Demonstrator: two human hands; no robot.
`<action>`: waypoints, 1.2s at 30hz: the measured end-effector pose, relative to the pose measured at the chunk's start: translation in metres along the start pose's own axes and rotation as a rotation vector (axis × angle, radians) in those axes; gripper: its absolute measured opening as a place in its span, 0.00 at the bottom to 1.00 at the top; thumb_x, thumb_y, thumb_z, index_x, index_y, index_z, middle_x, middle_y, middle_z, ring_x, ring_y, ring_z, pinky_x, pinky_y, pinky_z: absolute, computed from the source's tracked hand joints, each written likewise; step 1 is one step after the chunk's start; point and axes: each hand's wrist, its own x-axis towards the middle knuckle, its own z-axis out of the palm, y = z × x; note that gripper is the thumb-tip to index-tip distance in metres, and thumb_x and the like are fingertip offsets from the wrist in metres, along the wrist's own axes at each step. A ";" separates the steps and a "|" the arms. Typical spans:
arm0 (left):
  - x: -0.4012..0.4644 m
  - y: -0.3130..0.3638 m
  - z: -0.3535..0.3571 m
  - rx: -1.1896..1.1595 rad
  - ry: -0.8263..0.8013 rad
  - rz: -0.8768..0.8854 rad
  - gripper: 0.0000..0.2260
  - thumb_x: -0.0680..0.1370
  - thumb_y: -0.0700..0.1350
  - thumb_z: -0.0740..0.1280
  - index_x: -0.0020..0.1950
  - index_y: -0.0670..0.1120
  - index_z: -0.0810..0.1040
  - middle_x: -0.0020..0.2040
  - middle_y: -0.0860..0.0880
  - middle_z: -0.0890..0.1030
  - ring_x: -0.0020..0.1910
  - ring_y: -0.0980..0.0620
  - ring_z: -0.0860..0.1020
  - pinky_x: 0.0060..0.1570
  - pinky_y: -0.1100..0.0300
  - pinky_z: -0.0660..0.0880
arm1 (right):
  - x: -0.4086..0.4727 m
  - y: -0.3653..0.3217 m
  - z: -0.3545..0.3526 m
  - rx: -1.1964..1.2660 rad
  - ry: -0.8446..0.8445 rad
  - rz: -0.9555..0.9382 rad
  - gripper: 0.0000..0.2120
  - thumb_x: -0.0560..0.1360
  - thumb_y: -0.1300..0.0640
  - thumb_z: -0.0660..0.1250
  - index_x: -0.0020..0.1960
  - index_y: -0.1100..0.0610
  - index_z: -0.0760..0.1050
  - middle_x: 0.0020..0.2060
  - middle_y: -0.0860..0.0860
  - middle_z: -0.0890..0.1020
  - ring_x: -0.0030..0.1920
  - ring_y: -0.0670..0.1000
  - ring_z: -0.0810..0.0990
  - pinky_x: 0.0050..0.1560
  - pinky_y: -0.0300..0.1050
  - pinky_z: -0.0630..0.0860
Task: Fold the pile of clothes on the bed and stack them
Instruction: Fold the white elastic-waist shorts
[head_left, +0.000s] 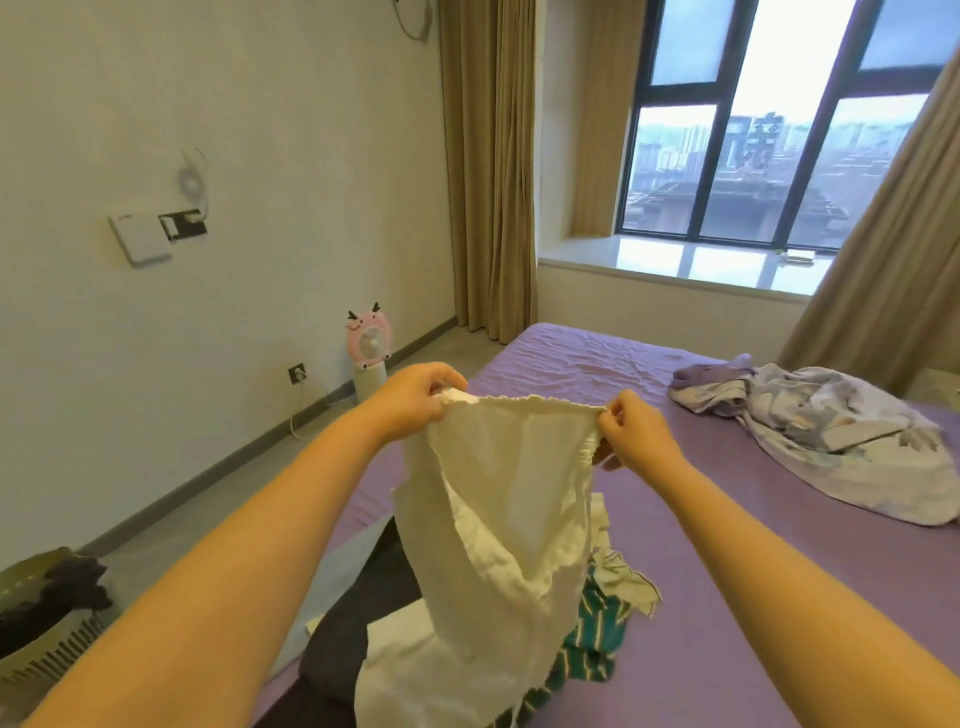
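Observation:
I hold a cream white garment (509, 499) up above the bed (727, 597) by its frilled elastic top edge. My left hand (415, 400) pinches the left end of that edge and my right hand (634, 431) pinches the right end. The cloth hangs down to the pile of clothes (597, 644) at the bed's near edge. In that pile lie a green striped piece (592, 649), a dark grey piece (353, 623) and more white cloth (395, 675).
A crumpled pale purple and white blanket (831, 436) lies at the bed's right. A laundry basket (47, 618) with dark clothes stands on the floor at left. A pink fan (368, 343) stands by the wall. Curtains and a window bench are beyond.

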 end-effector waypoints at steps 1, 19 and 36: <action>-0.002 0.005 0.002 0.081 -0.010 0.013 0.16 0.76 0.33 0.60 0.58 0.49 0.78 0.49 0.51 0.76 0.43 0.55 0.74 0.38 0.65 0.70 | -0.006 -0.004 -0.017 0.008 0.045 -0.021 0.06 0.79 0.61 0.57 0.43 0.57 0.66 0.29 0.55 0.81 0.25 0.48 0.81 0.25 0.38 0.74; -0.046 0.045 0.064 0.228 -0.011 0.039 0.05 0.75 0.43 0.59 0.39 0.46 0.71 0.37 0.48 0.74 0.36 0.47 0.72 0.37 0.56 0.67 | -0.152 -0.009 -0.146 0.097 0.434 0.147 0.13 0.81 0.60 0.51 0.53 0.66 0.71 0.40 0.62 0.79 0.35 0.58 0.82 0.36 0.54 0.81; -0.120 0.077 0.155 -0.546 -0.403 -0.198 0.10 0.79 0.34 0.55 0.53 0.35 0.75 0.32 0.35 0.81 0.28 0.44 0.82 0.27 0.55 0.80 | -0.299 0.085 -0.165 0.012 0.639 0.457 0.13 0.78 0.65 0.52 0.52 0.53 0.72 0.39 0.55 0.78 0.25 0.54 0.80 0.23 0.44 0.77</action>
